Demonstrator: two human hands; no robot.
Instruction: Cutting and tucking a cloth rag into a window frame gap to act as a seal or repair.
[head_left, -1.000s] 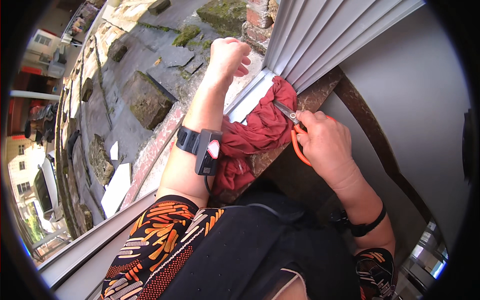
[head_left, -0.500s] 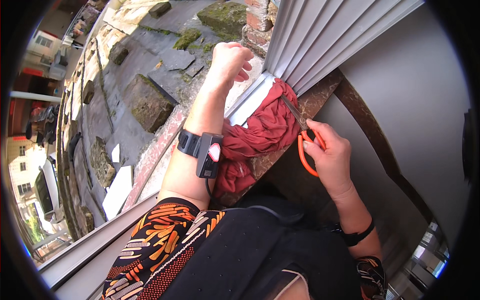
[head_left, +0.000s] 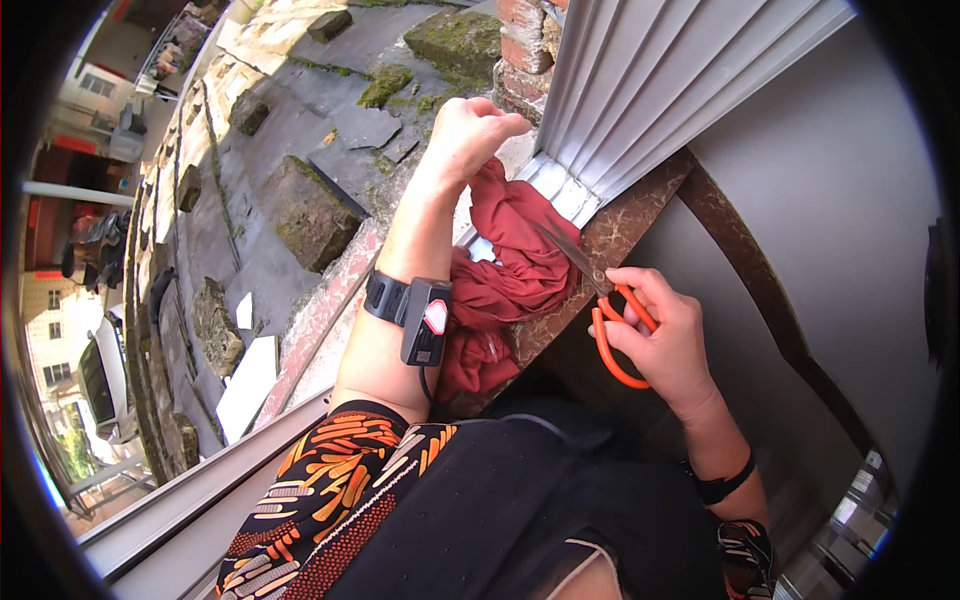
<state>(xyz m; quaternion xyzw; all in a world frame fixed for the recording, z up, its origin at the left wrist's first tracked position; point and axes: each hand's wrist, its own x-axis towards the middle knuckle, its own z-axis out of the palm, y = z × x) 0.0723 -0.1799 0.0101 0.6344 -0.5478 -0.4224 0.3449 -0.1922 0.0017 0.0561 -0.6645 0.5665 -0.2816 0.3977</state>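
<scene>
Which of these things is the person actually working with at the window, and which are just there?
In use:
left hand
red cloth
right hand
orange-handled scissors

Just there:
stone window sill
white window frame
mossy slate roof
black wrist device

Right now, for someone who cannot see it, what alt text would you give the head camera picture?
Seen from above, a person at an open window holds orange-handled scissors in the right hand, the blades lying against a red cloth bunched on the brown stone sill. The left hand grips the cloth's top end by the white window frame; a mossy slate roof lies outside.
</scene>
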